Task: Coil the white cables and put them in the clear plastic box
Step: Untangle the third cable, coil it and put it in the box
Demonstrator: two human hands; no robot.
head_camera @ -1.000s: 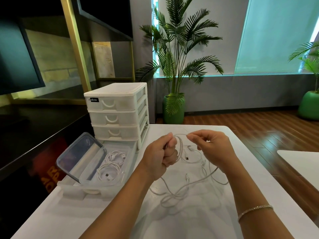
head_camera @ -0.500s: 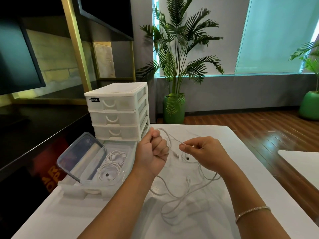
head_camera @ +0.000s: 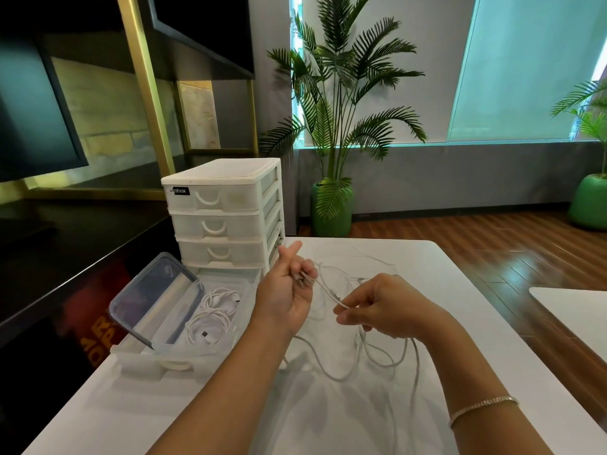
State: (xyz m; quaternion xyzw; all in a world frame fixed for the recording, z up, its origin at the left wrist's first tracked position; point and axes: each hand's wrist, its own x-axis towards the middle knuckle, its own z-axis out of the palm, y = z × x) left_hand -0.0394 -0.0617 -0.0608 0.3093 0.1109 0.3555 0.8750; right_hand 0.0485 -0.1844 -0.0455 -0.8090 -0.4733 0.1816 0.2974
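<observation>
A white cable [head_camera: 328, 289] runs between my two hands above the white table [head_camera: 460, 323]. My left hand [head_camera: 289, 290] is turned palm up and holds the cable's plug end between curled fingers. My right hand [head_camera: 377, 307] pinches the cable a short way along. More loose white cable [head_camera: 371, 359] lies tangled on the table under my right hand. The clear plastic box [head_camera: 226, 336] sits to the left, its lid [head_camera: 154, 293] raised, with two coiled white cables [head_camera: 213, 310] inside.
The box rests in a pulled-out bottom drawer [head_camera: 154, 366] of a white drawer unit [head_camera: 223, 215]. A dark counter [head_camera: 65, 251] borders the table's left side. A potted palm [head_camera: 331, 205] stands behind the table, and a second table edge [head_camera: 571, 307] shows at right.
My left hand has turned from a fist to palm up and moved left toward the drawers. My right hand has dropped lower, drawing the cable out between them.
</observation>
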